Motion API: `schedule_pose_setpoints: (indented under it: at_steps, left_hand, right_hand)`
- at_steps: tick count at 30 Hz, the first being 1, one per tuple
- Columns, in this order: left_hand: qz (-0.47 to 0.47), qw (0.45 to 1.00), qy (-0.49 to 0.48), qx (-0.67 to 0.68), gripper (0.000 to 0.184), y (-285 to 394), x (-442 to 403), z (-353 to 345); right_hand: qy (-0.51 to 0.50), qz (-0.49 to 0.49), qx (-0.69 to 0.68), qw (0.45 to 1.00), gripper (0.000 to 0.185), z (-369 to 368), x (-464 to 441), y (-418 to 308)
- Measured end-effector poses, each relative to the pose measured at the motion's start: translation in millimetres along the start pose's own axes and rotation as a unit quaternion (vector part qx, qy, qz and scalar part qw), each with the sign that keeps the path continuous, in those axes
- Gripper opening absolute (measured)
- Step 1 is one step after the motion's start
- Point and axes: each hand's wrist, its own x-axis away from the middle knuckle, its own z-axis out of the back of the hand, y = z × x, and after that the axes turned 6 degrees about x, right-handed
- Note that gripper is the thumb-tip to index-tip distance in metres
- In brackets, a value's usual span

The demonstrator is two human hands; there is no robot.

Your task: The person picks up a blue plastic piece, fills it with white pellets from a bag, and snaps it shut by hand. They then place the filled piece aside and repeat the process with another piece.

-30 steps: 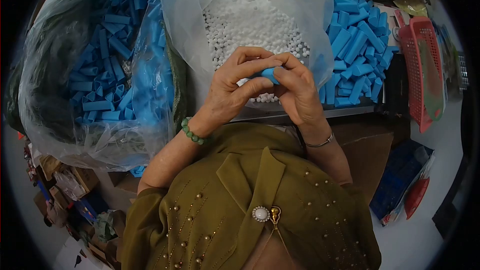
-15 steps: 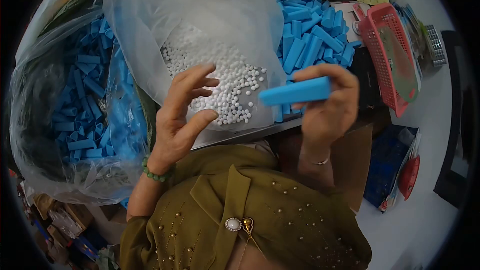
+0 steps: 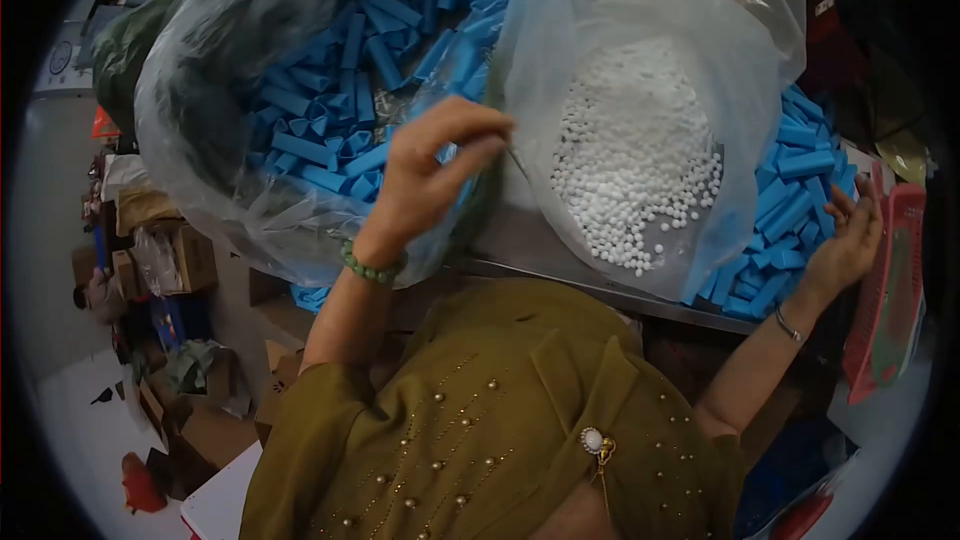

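My left hand (image 3: 438, 172) is raised between the left bag and the white beads, its thumb and index finger pinched together. A thin line shows just below the fingertips, but I cannot make out what they hold. My right hand (image 3: 845, 245) is at the right edge of a pile of blue blocks (image 3: 785, 205), fingers apart, with nothing visible in it. Small white beads (image 3: 635, 165) lie in a translucent plastic bag (image 3: 535, 60) between the hands. Hollow blue triangular tubes (image 3: 305, 148) fill a large clear bag (image 3: 185, 185) on the left.
A pink plastic basket (image 3: 890, 290) stands close to the right hand. The metal table edge (image 3: 600, 290) runs in front of my body. Cardboard boxes (image 3: 215, 420) and other goods crowd the floor at lower left.
The view has swung left. The blue block in my right hand is gone from it, and that hand is now over the right-hand pile. My left hand has gone from spread fingers to a pinch.
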Motion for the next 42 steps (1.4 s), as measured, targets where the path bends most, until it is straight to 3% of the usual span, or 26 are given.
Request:
schedule_pose_setpoints:
  at_steps: [3,4,6,7,9,13,16,18,19,20,21,22,24,25,27,28,30,31,32,33,34,35,36,38,42]
  left_hand:
    - [0.059,0.962,0.110,-0.243,0.022,-36.9,-12.9,50.7]
    - [0.059,0.962,0.110,-0.243,0.022,-55.2,-15.9,63.0]
    - [0.071,0.830,0.034,-0.553,0.026,-93.6,-21.8,79.4]
    - [0.067,0.831,0.035,-0.551,0.026,-104.5,-27.5,81.3]
    - [-0.043,0.746,-0.037,-0.664,0.030,-121.2,-32.7,83.3]
    - [-0.027,0.741,-0.040,-0.670,0.026,-129.0,-34.0,93.6]
    - [0.047,0.884,0.067,-0.460,0.022,-82.1,-26.3,95.8]
    - [0.083,0.977,0.043,-0.189,0.024,-38.2,-16.6,86.9]
    - [0.085,0.978,0.037,-0.186,0.024,-18.2,-12.2,74.2]
    - [0.060,0.998,-0.024,0.012,0.026,0.6,-8.5,54.8]
    - [0.034,0.973,-0.084,0.212,0.029,10.6,-5.4,36.0]
    - [0.032,0.959,-0.137,0.247,0.032,11.0,-3.3,20.7]
    - [0.043,0.911,-0.220,0.346,0.037,7.0,-0.1,-15.7]
    - [0.043,0.892,-0.236,0.382,0.036,2.7,2.0,-33.1]
    - [0.042,0.857,-0.257,0.445,0.037,-1.3,4.9,-62.9]
    - [0.042,0.851,-0.266,0.452,0.037,-1.3,3.8,-73.7]
    - [0.153,0.847,-0.202,0.467,0.047,-0.8,5.4,-89.1]
    - [0.176,0.881,-0.174,0.404,0.053,-2.8,6.8,-95.1]
    - [0.181,0.879,-0.173,0.406,0.053,-4.8,6.2,-96.7]
    - [0.148,0.944,-0.214,0.201,0.053,-6.9,5.1,-96.4]
    - [0.107,0.963,-0.246,-0.015,0.052,-8.5,4.6,-96.9]
    - [0.052,0.964,-0.240,-0.100,0.062,-12.2,9.2,-102.0]
    - [0.055,0.963,-0.243,-0.100,0.062,-14.7,13.1,-107.4]
    - [0.020,0.936,-0.272,-0.220,0.072,-18.7,18.2,-118.1]
    - [0.024,0.941,-0.253,-0.225,0.072,-30.0,19.1,-135.8]
  right_hand:
    - [-0.060,0.018,-0.052,0.997,0.032,12.7,26.3,-26.1]
    - [-0.106,0.018,-0.092,0.990,0.032,13.3,40.2,-32.7]
    - [-0.149,0.022,-0.129,0.980,0.031,7.3,66.9,-46.0]
    - [-0.178,0.007,-0.137,0.974,0.030,1.1,81.1,-53.3]
    - [-0.207,-0.007,-0.140,0.968,0.029,-8.2,102.1,-66.5]
    - [-0.265,-0.008,-0.142,0.954,0.024,-16.6,115.0,-81.6]
    - [-0.310,-0.050,-0.131,0.940,0.018,-18.7,124.3,-86.0]
    - [-0.342,-0.089,-0.120,0.928,0.017,-26.2,127.6,-87.1]
    - [-0.382,-0.044,-0.104,0.917,0.019,-33.0,128.6,-86.4]
    - [-0.420,-0.001,-0.087,0.903,0.023,-39.7,130.4,-86.1]
    - [-0.439,0.008,-0.121,0.890,0.027,-49.0,133.4,-87.3]
    - [-0.454,0.017,-0.153,0.878,0.031,-57.9,136.9,-89.8]
    - [-0.517,-0.083,-0.256,0.812,0.033,-63.2,141.9,-100.3]
    - [-0.507,-0.089,-0.244,0.822,0.033,-63.2,145.4,-99.5]
    - [-0.538,-0.160,-0.307,0.768,0.033,-59.0,151.7,-93.1]
    - [-0.537,-0.299,-0.327,0.718,0.027,-50.0,147.8,-93.6]
    - [-0.517,-0.286,-0.274,0.759,0.027,-37.5,145.3,-74.2]
    - [-0.503,-0.267,-0.225,0.790,0.026,-32.5,145.5,-61.7]
    - [-0.470,-0.242,-0.149,0.836,0.029,-28.3,147.2,-50.4]
    - [-0.471,-0.247,-0.148,0.834,0.029,-22.8,145.3,-46.7]
    - [-0.458,-0.128,0.010,0.880,0.026,-18.5,142.7,-44.4]
    - [-0.427,-0.002,0.166,0.889,0.023,-16.0,142.5,-42.9]
    - [-0.428,-0.005,0.165,0.889,0.023,-14.9,145.7,-41.7]
    - [-0.471,0.060,0.366,0.800,0.026,-14.6,154.0,-39.2]
    - [-0.486,0.034,0.384,0.784,0.022,-33.4,161.9,-34.7]
